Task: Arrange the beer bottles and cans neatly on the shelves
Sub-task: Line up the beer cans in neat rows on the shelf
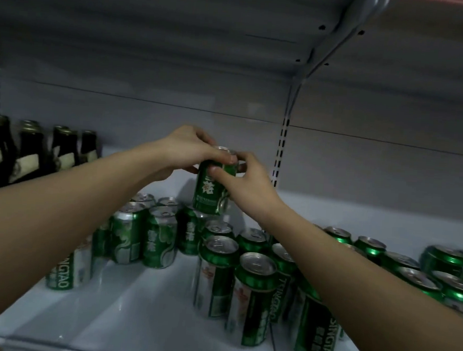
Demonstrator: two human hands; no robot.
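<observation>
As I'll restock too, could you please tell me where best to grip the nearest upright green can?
Grip the front can round its upper side wall, coming from the front left: it stands upright, other cans crowd its right and rear, and the shelf is bare there.

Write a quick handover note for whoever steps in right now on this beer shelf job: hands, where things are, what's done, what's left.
Left hand: grips the top of a green can.
Right hand: fingers pinch the same can's upper side. The can is upright, above the cans on the shelf.
Cans: loose clusters at centre-left, centre and right, uneven.
Bottles: standing in a row, back left.
Done: bottles look lined up.
Left: place the held can, then straighten the can clusters.
</observation>
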